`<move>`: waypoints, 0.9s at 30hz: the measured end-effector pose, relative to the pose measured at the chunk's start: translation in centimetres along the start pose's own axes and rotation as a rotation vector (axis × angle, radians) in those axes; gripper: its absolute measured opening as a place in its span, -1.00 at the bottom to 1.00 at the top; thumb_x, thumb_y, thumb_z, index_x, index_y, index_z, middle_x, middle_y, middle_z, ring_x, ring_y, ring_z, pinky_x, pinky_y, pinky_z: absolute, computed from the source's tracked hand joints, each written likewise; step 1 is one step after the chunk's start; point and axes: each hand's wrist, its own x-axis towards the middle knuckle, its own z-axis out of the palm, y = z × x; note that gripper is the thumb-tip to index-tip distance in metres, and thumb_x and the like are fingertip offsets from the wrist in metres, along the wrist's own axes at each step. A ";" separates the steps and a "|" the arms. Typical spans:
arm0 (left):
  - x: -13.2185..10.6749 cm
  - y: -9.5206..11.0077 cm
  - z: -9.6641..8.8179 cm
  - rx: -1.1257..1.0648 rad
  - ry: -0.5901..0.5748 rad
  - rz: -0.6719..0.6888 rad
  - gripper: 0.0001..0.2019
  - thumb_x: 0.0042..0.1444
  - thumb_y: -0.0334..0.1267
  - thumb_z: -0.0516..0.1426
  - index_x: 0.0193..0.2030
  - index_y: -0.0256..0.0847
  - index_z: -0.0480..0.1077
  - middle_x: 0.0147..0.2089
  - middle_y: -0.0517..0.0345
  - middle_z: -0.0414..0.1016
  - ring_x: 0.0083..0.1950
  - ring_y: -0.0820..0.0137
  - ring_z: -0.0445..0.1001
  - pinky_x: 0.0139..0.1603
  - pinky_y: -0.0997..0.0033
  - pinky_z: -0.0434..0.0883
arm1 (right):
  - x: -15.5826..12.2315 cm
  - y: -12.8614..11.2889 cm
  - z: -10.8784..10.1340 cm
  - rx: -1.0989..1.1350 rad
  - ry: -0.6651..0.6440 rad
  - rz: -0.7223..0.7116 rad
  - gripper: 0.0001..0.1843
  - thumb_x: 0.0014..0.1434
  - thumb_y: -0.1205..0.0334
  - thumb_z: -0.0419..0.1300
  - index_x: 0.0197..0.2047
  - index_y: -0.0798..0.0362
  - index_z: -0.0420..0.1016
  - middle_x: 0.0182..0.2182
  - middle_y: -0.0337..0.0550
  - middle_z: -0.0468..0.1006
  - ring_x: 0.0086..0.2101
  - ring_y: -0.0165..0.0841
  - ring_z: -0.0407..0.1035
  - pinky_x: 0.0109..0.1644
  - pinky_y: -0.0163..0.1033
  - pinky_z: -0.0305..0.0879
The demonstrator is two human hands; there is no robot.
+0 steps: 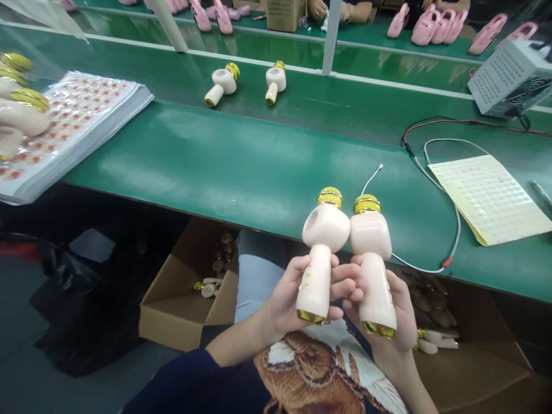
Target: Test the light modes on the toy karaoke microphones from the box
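My left hand (290,299) is closed round the handle of a cream toy microphone (321,264) with a gold mesh head and gold buttons down its side. In my right hand (401,313) is a second cream microphone (374,270), its plain side toward me and gold base pointing down. The two microphones stand side by side, heads up, over the bench's front edge, their wide upper parts nearly touching. A white cable (459,227) with a red connector lies on the bench behind the right microphone, and a thin white lead end shows above it.
Two more cream microphones (224,80) lie further back on the green bench (194,149). Stacked sticker sheets (99,109) with microphones are at left. A yellow sheet (491,198) and a power supply (513,77) are at right. Cardboard boxes (172,325) with microphones stand below.
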 end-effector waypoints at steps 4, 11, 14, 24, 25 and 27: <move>0.2 0.0 0.0 -0.021 0.036 0.002 -0.73 0.19 -0.23 0.09 -0.10 -0.38 0.46 -0.02 -0.07 0.59 -0.11 0.28 0.61 -0.26 0.30 0.60 | 0.2 -0.1 0.2 0.057 0.047 0.030 -0.67 -0.01 0.09 0.34 -0.17 0.03 0.50 -0.48 -0.24 0.60 -0.50 -0.38 0.53 -0.35 -0.29 0.54; 0.5 0.1 0.1 -0.059 0.099 -0.015 -0.74 0.24 -0.20 0.05 -0.11 -0.34 0.44 -0.07 -0.10 0.60 -0.10 0.26 0.60 -0.26 0.36 0.57 | 0.4 -0.3 0.1 0.015 0.033 0.021 -0.70 0.05 0.07 0.28 -0.19 0.06 0.49 -0.49 -0.27 0.58 -0.46 -0.41 0.55 -0.28 -0.32 0.54; 0.6 0.0 0.6 -0.113 0.160 -0.023 -0.75 0.21 -0.21 0.07 -0.12 -0.38 0.42 -0.13 -0.10 0.61 -0.15 0.28 0.61 -0.28 0.39 0.56 | 0.3 -0.7 0.2 0.040 0.050 0.073 -0.70 0.08 0.05 0.24 -0.18 0.07 0.50 -0.45 -0.24 0.61 -0.42 -0.42 0.56 -0.23 -0.33 0.54; 1.7 -0.4 3.0 -0.190 0.273 0.066 -0.67 0.26 -0.20 0.03 0.06 -0.37 0.31 -0.20 -0.04 0.60 -0.21 0.34 0.62 -0.28 0.48 0.54 | 0.0 -1.5 1.7 0.153 0.137 0.090 -0.57 0.27 -0.01 0.02 0.03 0.08 0.46 -0.25 -0.18 0.67 -0.24 -0.46 0.57 -0.13 -0.35 0.53; 1.7 -0.4 3.1 -0.192 0.267 0.068 -0.67 0.26 -0.19 0.02 0.06 -0.37 0.32 -0.20 -0.04 0.60 -0.21 0.34 0.62 -0.28 0.48 0.55 | 0.0 -1.6 1.7 0.153 0.142 0.079 -0.56 0.27 0.00 0.02 0.04 0.09 0.46 -0.24 -0.16 0.67 -0.23 -0.45 0.58 -0.13 -0.34 0.53; 1.7 -0.3 3.1 -0.191 0.260 0.066 -0.68 0.27 -0.18 0.01 0.02 -0.38 0.34 -0.21 -0.05 0.60 -0.22 0.33 0.62 -0.28 0.47 0.55 | 0.1 -1.6 1.6 0.118 0.127 0.067 -0.58 0.25 0.00 0.04 0.02 0.09 0.47 -0.25 -0.14 0.67 -0.24 -0.42 0.58 -0.12 -0.32 0.53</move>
